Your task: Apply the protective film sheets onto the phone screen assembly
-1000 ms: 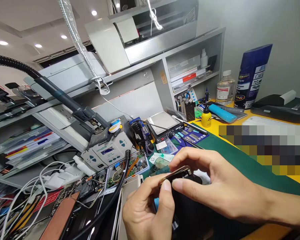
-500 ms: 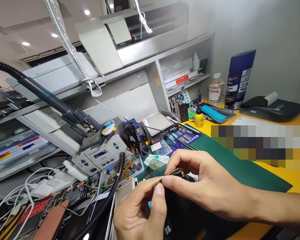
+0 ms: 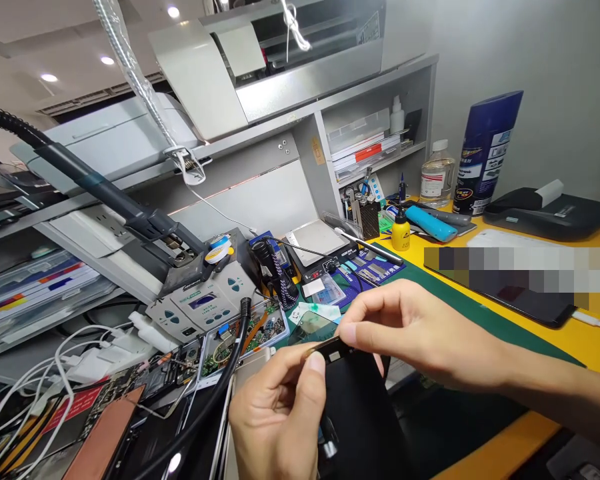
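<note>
A thin dark strip (image 3: pixel 334 356) with a small pale rectangle on it is stretched between my two hands; its exact kind I cannot make out. My left hand (image 3: pixel 286 410) pinches its near left end between thumb and forefinger. At the right end, my right hand (image 3: pixel 405 330) pinches it with thumb and fingertips. Below the strip is a flat black surface (image 3: pixel 363 407); whether the two are joined is unclear. A small shiny metal piece (image 3: pixel 330 448) shows beside my left hand. Just beyond the fingers lies a glass-like dark pane (image 3: pixel 313 328) on the green mat (image 3: pixel 460 320).
A grey control station (image 3: pixel 205 303) and a box of circuit boards (image 3: pixel 215 357) stand to the left, crossed by a black hose (image 3: pixel 237 347). Behind are a heating plate (image 3: pixel 317 247), a yellow bottle (image 3: pixel 401 233) and a spray can (image 3: pixel 487 160). A black phone (image 3: pixel 530 300) lies right.
My hands have moved apart a little, the right one shifting rightward. More of the dark strip and the black surface below it now shows. The view has tilted slightly.
</note>
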A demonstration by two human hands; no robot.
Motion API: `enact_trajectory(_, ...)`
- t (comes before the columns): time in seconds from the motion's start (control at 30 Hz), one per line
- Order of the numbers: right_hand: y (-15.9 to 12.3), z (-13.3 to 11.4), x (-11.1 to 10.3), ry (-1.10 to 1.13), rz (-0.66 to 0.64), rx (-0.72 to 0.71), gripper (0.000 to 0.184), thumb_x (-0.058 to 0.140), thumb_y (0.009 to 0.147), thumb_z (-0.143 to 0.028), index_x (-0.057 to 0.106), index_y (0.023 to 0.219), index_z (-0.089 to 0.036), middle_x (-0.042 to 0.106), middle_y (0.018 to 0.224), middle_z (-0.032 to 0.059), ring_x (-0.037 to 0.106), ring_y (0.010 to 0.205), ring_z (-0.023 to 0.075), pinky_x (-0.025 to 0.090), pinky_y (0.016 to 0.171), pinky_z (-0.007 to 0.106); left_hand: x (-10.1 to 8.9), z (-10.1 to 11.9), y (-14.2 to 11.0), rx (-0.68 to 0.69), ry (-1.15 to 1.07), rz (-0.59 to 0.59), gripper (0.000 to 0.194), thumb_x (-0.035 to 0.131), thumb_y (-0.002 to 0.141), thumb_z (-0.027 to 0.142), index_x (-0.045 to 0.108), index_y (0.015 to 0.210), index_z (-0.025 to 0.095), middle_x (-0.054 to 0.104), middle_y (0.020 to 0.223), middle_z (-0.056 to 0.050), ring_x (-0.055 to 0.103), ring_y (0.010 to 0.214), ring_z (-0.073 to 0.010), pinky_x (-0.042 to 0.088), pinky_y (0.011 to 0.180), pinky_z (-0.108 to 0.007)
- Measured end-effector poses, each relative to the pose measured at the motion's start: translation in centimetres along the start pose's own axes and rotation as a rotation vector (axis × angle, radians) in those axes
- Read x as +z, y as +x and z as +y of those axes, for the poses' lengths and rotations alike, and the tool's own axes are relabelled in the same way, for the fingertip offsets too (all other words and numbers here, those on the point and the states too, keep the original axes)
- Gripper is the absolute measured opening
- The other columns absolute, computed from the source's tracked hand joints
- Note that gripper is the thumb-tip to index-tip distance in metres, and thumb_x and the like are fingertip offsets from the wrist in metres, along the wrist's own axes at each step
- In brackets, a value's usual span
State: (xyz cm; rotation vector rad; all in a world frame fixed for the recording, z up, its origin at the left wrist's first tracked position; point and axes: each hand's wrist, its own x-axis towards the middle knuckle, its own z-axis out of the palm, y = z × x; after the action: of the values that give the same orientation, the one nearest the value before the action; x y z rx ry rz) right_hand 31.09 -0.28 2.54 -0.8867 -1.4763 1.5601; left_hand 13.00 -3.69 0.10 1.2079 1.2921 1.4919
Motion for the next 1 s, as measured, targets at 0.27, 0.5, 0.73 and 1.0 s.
enact_trajectory(0.27, 0.4, -0.2, -0.7, 0.112, -0.035, 0.015, 0.031, 0.069, 0.082, -0.041, 0.072, 0.085, -0.01, 0.064, 0.058, 0.0015, 0.061, 0.052, 0.0145, 0.049, 0.057, 0.027, -1.4, -0.7, 0.6, -0.068, -0.01, -0.121, 0.035, 0.08, 0.076, 0.049, 0.082, 0.09, 0.017, 0.072, 0.071, -0.007, 0.061, 0.06, -0.0176, 0.046, 0.053, -0.024)
enact_trajectory(0.5, 0.0, 0.1, -0.9, 0.008, -0.105, 0.083, 0.017, 0.079, 0.081, -0.028, 0.067, 0.083, -0.017, 0.062, 0.064, -0.0048, 0.058, 0.055, 0.0091, 0.045, 0.055, 0.019, -0.7, -0.3, 0.8, -0.056, -0.064, -0.143, 0.029, 0.078, 0.079, 0.044, 0.079, 0.087, 0.015, 0.066, 0.065, -0.003, 0.05, 0.055, -0.0123, 0.039, 0.05, -0.022)
enact_trajectory(0.73, -0.2, 0.3, 0.0, -0.101, -0.085, 0.046, 0.012, 0.072, 0.085, -0.028, 0.071, 0.086, -0.016, 0.059, 0.063, -0.0043, 0.054, 0.054, 0.0094, 0.044, 0.051, 0.019, 0.0, 0.6, 0.6, -0.094, -0.081, -0.243, 0.022, 0.077, 0.081, 0.038, 0.074, 0.085, 0.017, 0.066, 0.065, -0.002, 0.055, 0.053, -0.0128, 0.042, 0.053, -0.024)
enact_trajectory(1.0, -0.4, 0.3, 0.4, -0.13, -0.135, 0.037, 0.017, 0.068, 0.091, -0.03, 0.073, 0.095, -0.015, 0.059, 0.064, -0.0026, 0.055, 0.056, 0.0101, 0.044, 0.051, 0.019, -0.1, 0.6, 0.7, -0.016, -0.017, -0.209, 0.022, 0.076, 0.083, 0.039, 0.071, 0.081, 0.018, 0.068, 0.073, -0.004, 0.062, 0.073, -0.018, 0.047, 0.064, -0.025)
